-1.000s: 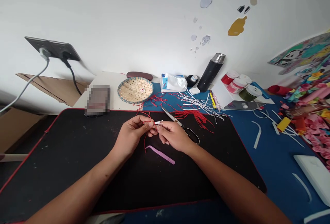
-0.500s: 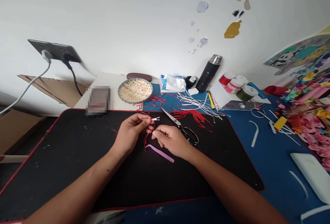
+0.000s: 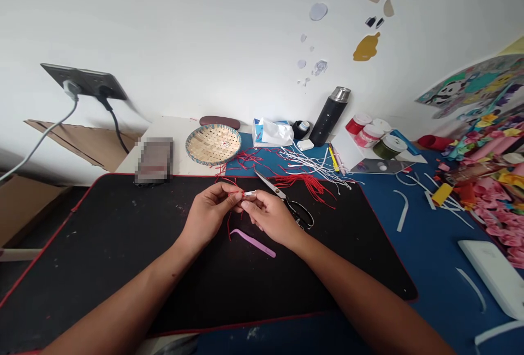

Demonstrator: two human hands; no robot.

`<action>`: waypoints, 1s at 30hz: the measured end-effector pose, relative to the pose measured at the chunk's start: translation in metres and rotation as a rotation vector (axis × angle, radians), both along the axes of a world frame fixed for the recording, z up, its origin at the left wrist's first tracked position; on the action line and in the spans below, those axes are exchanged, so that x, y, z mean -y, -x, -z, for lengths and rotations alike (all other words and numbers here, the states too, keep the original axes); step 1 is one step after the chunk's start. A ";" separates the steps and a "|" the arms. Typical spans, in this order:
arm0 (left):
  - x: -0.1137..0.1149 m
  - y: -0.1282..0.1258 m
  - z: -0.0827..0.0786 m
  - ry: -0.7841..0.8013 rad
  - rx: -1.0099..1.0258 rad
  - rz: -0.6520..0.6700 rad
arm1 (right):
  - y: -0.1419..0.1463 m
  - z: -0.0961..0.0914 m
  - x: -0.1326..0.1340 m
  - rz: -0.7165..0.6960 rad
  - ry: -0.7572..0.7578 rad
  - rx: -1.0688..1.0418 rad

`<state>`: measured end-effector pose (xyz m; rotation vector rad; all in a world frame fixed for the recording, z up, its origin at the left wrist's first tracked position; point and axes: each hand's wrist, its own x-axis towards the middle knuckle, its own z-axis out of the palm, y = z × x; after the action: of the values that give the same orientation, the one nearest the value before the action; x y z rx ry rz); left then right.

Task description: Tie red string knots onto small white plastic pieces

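Thumb and fingers of my left hand [image 3: 212,209] pinch a short piece of cord work, with red cord [image 3: 228,226] hanging below and white cord [image 3: 249,193] sticking out to the right. My right hand [image 3: 268,214] is closed close beside it, its thumb and forefinger at the white and red cord; the exact grip is partly hidden by the fingers. Under the hands, purple tweezers [image 3: 254,243] with a bent tip lie on the black mat [image 3: 172,284]. Large scissors [image 3: 286,198] with black handles rest behind my right hand, partly covered by it.
Bundles of red cord [image 3: 305,183] and white cord [image 3: 315,163] spread behind the scissors. Farther back stand a woven basket [image 3: 213,145], a tissue box [image 3: 272,132] and a black flask [image 3: 329,118]. Ribbon spools [image 3: 370,137] and paper flowers [image 3: 495,208] are at the right.
My right hand has moved up and left, from below the white cord to meet it beside my left fingertips. My left hand stays pinched on the cord.
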<state>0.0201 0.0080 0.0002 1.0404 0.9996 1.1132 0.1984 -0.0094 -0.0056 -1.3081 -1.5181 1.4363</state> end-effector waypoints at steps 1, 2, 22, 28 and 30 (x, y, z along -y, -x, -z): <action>0.000 0.000 0.000 -0.005 -0.004 -0.003 | 0.001 0.001 0.000 0.001 0.000 0.001; -0.001 0.001 0.000 -0.010 -0.009 -0.009 | 0.002 0.002 -0.001 0.006 -0.002 0.002; 0.002 0.000 -0.004 -0.007 0.054 0.079 | 0.003 0.008 -0.011 -0.015 -0.203 0.115; 0.000 0.003 0.000 -0.079 -0.056 -0.026 | 0.003 -0.008 -0.001 -0.084 -0.171 0.220; 0.000 0.004 0.000 -0.091 -0.091 -0.057 | 0.005 -0.012 0.002 -0.105 -0.141 0.219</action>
<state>0.0166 0.0077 0.0007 1.1501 1.0646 1.1758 0.1938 -0.0115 0.0062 -1.3523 -1.8208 1.2550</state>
